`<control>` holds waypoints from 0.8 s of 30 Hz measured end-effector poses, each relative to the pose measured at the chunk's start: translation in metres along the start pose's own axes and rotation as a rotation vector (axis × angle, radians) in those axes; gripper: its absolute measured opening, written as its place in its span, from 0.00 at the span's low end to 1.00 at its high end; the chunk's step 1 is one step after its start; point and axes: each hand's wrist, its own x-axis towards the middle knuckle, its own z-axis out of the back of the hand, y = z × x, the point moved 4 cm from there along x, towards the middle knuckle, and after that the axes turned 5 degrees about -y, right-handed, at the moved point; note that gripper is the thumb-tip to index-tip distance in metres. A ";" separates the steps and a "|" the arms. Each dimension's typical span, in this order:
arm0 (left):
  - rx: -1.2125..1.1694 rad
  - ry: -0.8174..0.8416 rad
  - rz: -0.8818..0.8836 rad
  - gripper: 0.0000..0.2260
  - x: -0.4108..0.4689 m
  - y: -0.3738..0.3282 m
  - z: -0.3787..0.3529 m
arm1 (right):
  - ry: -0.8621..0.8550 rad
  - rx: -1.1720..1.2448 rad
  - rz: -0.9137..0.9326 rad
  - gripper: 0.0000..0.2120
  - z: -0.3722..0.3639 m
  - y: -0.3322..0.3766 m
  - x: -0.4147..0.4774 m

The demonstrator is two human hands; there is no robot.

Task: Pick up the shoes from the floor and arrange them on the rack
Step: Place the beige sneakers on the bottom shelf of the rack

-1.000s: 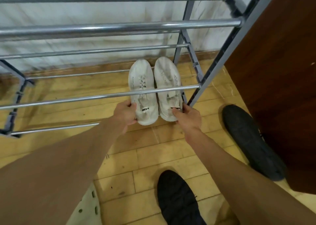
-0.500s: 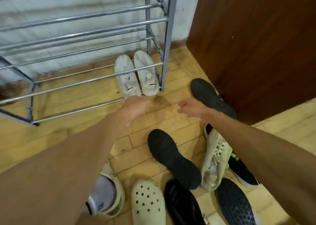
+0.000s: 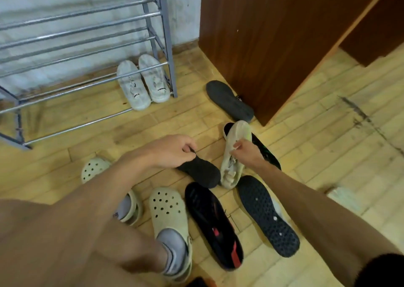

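A pair of white sneakers (image 3: 143,81) stands on the lowest rails of the grey metal rack (image 3: 87,44) at its right end. My left hand (image 3: 175,150) pinches the heel of a dark grey shoe (image 3: 201,173) lying on the wooden floor. My right hand (image 3: 246,150) grips a cream sneaker (image 3: 235,138) tipped on its side just right of it. A second dark grey shoe (image 3: 228,101) lies sole up by the cabinet corner. Nearer me lie a black shoe with red marks (image 3: 215,227) and a sole-up shoe with a black studded sole (image 3: 266,214).
A brown wooden cabinet (image 3: 273,35) stands right of the rack. My feet in cream clogs (image 3: 169,225) are planted at the bottom left. Another black shoe (image 3: 267,153) lies under my right wrist. Bare wooden floor stretches to the right.
Both hands left the white sneakers on the rack and drew back to the floor pile. My left hand took the dark grey shoe's heel, my right hand the cream sneaker.
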 end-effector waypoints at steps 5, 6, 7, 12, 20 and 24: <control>0.021 0.045 0.001 0.14 -0.001 -0.005 -0.014 | 0.152 0.284 -0.356 0.31 -0.043 -0.059 -0.020; 0.025 0.050 0.011 0.14 0.000 -0.005 -0.015 | 0.146 0.307 -0.361 0.26 -0.055 -0.064 -0.019; 0.030 0.051 0.023 0.14 0.001 -0.004 -0.017 | 0.114 0.310 -0.354 0.24 -0.064 -0.068 -0.015; 0.032 0.050 0.011 0.13 0.009 -0.013 -0.020 | 0.023 0.350 -0.389 0.35 -0.086 -0.085 0.014; -0.122 0.021 -0.045 0.16 0.006 -0.030 -0.026 | 0.061 0.389 -0.443 0.36 -0.066 -0.072 0.007; -0.261 -0.084 -0.062 0.19 0.000 -0.044 -0.015 | 0.117 0.101 -0.250 0.26 -0.033 -0.059 0.002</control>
